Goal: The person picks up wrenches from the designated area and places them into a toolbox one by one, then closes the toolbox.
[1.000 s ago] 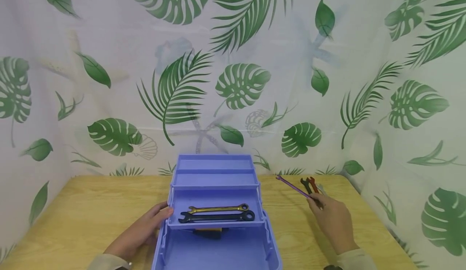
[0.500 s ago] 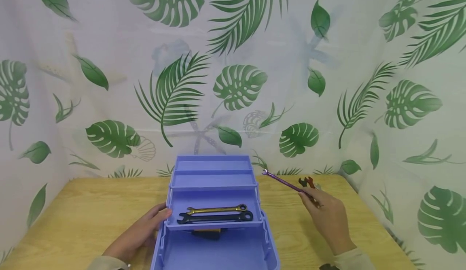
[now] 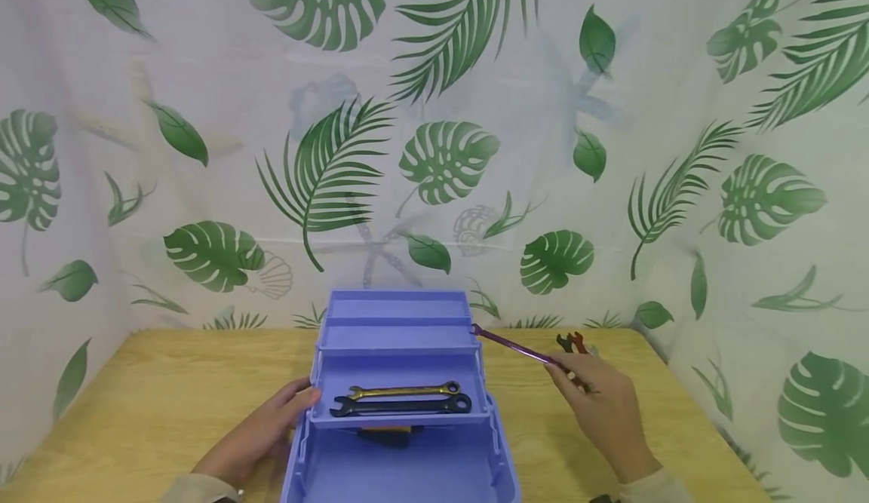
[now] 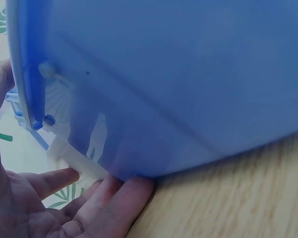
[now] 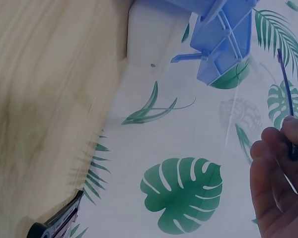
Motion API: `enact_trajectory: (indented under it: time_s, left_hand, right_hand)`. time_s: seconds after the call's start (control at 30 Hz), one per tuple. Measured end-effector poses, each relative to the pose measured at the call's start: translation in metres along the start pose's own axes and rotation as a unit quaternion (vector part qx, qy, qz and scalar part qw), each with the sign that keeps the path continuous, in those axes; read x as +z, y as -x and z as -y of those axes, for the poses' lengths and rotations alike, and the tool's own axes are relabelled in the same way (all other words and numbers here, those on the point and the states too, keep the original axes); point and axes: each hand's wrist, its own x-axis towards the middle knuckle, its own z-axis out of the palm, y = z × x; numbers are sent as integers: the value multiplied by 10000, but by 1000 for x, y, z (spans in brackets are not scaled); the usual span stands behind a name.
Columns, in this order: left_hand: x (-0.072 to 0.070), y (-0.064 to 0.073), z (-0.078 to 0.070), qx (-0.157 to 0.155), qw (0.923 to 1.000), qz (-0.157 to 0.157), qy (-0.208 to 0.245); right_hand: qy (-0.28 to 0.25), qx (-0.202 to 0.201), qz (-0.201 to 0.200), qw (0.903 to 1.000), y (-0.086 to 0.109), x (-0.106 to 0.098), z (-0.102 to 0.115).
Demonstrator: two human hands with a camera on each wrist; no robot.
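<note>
Right of the blue toolbox (image 3: 407, 474), whose left side is gripped by the left hand (image 3: 261, 431), a purple wrench (image 3: 512, 346) is pinched by the right hand (image 3: 600, 409), its open end near the far tray (image 3: 398, 334). A gold combination wrench (image 3: 403, 391) and a black combination wrench (image 3: 400, 405) are laid in the near tray (image 3: 400, 367).

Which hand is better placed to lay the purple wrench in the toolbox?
Probably the right hand: it holds the purple wrench, pointing toward the blue toolbox; the left hand holds its opposite side.
</note>
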Motion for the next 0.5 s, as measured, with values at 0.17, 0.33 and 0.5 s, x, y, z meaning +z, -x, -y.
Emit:
enact_trajectory:
  time_s: [0.17, 0.33, 0.5]
  left_hand:
    - [4, 5, 0, -21, 9998, -194, 46]
    - [7, 9, -4, 40, 9999, -126, 15]
    - [11, 15, -9, 353, 9985, -331, -266]
  right_hand:
    - [-361, -185, 204, 9990, -6, 6, 7]
    - [-442, -307, 498, 9973, -13, 15, 15]
    - [-328, -478, 664, 9961, -18, 23, 24]
